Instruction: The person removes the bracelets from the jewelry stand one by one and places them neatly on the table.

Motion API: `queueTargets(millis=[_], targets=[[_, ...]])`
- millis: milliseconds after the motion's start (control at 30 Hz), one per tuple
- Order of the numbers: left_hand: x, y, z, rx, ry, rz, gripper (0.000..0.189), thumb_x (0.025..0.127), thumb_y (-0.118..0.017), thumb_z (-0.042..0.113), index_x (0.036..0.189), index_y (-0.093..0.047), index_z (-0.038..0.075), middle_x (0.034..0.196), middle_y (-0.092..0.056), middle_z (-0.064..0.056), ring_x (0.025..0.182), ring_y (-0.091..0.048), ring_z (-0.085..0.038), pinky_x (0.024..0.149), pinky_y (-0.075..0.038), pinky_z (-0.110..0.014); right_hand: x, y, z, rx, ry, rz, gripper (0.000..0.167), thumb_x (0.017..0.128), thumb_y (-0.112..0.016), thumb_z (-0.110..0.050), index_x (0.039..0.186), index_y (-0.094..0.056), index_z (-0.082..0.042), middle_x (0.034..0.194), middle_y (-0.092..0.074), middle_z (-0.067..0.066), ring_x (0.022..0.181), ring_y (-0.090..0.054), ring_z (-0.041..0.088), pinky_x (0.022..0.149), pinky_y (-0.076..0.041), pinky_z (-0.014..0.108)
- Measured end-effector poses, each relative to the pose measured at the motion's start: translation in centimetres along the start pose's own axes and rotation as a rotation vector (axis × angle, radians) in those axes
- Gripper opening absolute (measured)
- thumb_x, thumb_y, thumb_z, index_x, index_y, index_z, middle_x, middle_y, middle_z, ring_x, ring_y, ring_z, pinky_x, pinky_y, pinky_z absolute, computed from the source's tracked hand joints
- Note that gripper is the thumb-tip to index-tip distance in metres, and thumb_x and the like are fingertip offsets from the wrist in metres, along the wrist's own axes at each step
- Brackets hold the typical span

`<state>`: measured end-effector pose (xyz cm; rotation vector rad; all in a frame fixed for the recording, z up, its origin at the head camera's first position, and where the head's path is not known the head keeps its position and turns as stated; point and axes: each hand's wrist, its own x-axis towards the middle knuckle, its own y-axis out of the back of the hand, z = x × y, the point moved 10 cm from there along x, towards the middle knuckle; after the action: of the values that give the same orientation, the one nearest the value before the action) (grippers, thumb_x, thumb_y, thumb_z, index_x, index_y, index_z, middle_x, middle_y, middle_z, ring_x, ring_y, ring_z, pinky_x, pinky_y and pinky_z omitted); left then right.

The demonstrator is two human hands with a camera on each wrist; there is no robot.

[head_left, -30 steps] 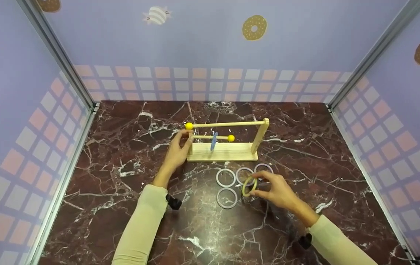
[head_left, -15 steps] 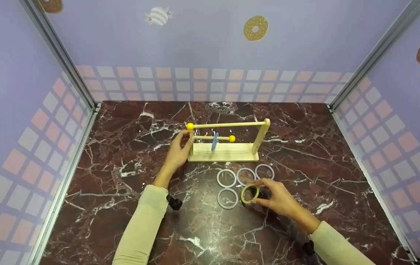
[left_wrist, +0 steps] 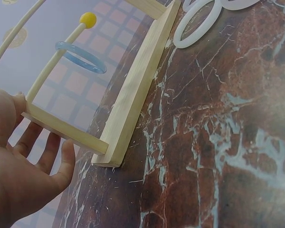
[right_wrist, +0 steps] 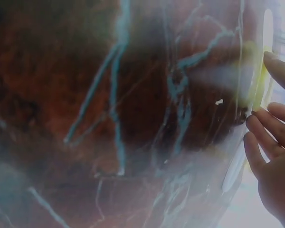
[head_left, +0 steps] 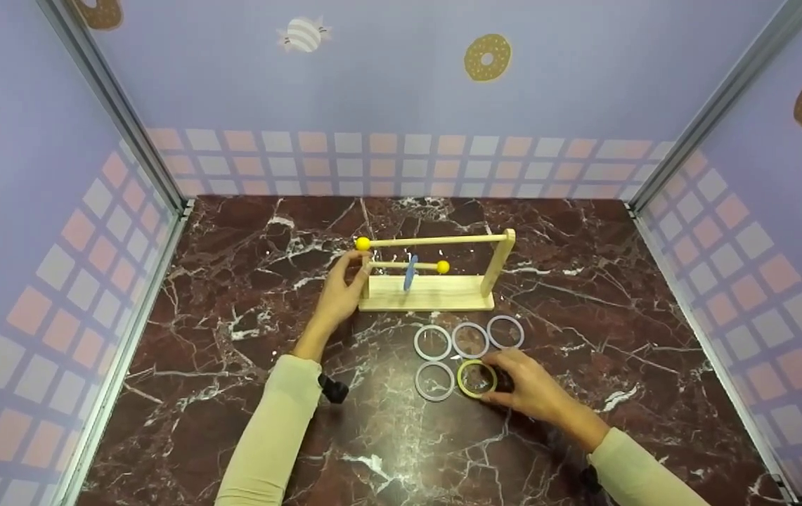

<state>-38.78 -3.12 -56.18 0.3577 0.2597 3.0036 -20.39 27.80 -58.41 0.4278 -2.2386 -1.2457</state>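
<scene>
In the head view my left hand [head_left: 339,292] grips the left upright of a light wooden stand [head_left: 436,302]. The left wrist view has thumb and fingers on either side of that upright [left_wrist: 66,129]. A blue ring [head_left: 410,273] hangs on the stand's short lower rod, which ends in a yellow ball [head_left: 443,267]. My right hand [head_left: 533,386] pinches a yellow-green ring [head_left: 467,393] at its right side, thumb at the near edge and finger at the far edge. This ring appears flat at the tabletop. In the right wrist view it is blurred by glare.
Several pale rings lie beside the yellow-green one: a white ring [head_left: 417,352], a lilac ring [head_left: 455,347], another lilac ring [head_left: 521,339] and a greyish ring [head_left: 418,391]. The stand's upper rod [head_left: 436,240] has a yellow ball [head_left: 363,244] at its left end. Patterned walls enclose the marbled table [head_left: 246,267].
My right hand has lowered the yellow-green ring toward me and tipped it from nearly upright to flat, beside the pale rings. The left hand keeps its hold on the stand.
</scene>
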Motion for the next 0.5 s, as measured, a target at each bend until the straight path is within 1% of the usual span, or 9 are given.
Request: queueTargets(millis=[133, 200, 367, 433, 500], targets=[[0.0, 0.1, 0.0, -0.006, 0.009, -0.002, 0.031, 0.108, -0.063, 0.015, 0.136, -0.063, 0.001, 0.138, -0.063, -0.023, 0.126, -0.061, -0.035, 0.11, -0.046, -0.05, 0.2, 0.0, -0.5, -0.058, 0.033, 0.007, 0.059, 0.075, -0.098, -0.032, 0.122, -0.071, -0.007, 0.118, -0.07, 0.006, 0.11, -0.065, 0.022, 0.095, -0.057, 0.044], [-0.1, 0.1, 0.0, -0.01, 0.012, -0.005, 0.032, 0.108, -0.062, 0.016, 0.137, -0.062, 0.001, 0.138, -0.062, -0.023, 0.126, -0.06, -0.035, 0.108, -0.047, -0.051, 0.4, -0.1, -0.7, -0.076, 0.038, -0.003, 0.06, 0.075, -0.098, -0.033, 0.122, -0.071, -0.007, 0.118, -0.07, 0.005, 0.109, -0.064, 0.022, 0.095, -0.057, 0.043], [-0.2, 0.0, 0.1, -0.013, 0.009, -0.015, 0.033, 0.108, -0.062, 0.016, 0.138, -0.061, 0.0, 0.138, -0.062, -0.025, 0.125, -0.061, -0.036, 0.106, -0.049, -0.051, 0.5, -0.2, -0.7, -0.084, 0.019, -0.045, 0.06, 0.078, -0.096, -0.036, 0.125, -0.07, -0.008, 0.12, -0.069, 0.004, 0.108, -0.063, 0.019, 0.093, -0.057, 0.042], [-0.2, 0.0, 0.1, -0.003, -0.001, -0.01, 0.033, 0.108, -0.062, 0.016, 0.137, -0.061, -0.001, 0.137, -0.063, -0.025, 0.124, -0.062, -0.036, 0.106, -0.049, -0.05, 0.7, 0.1, -0.8, -0.086, 0.017, -0.041, 0.06, 0.079, -0.095, -0.037, 0.125, -0.07, -0.008, 0.118, -0.069, 0.004, 0.106, -0.063, 0.019, 0.092, -0.058, 0.042], [-0.2, 0.1, 0.2, 0.012, -0.007, 0.005, 0.031, 0.108, -0.063, 0.015, 0.136, -0.062, 0.0, 0.134, -0.064, -0.023, 0.122, -0.063, -0.035, 0.105, -0.05, -0.05, 1.2, 0.5, -1.1, -0.093, 0.031, -0.021, 0.058, 0.08, -0.094, -0.037, 0.123, -0.07, -0.008, 0.114, -0.068, 0.005, 0.101, -0.062, 0.018, 0.087, -0.058, 0.043]])
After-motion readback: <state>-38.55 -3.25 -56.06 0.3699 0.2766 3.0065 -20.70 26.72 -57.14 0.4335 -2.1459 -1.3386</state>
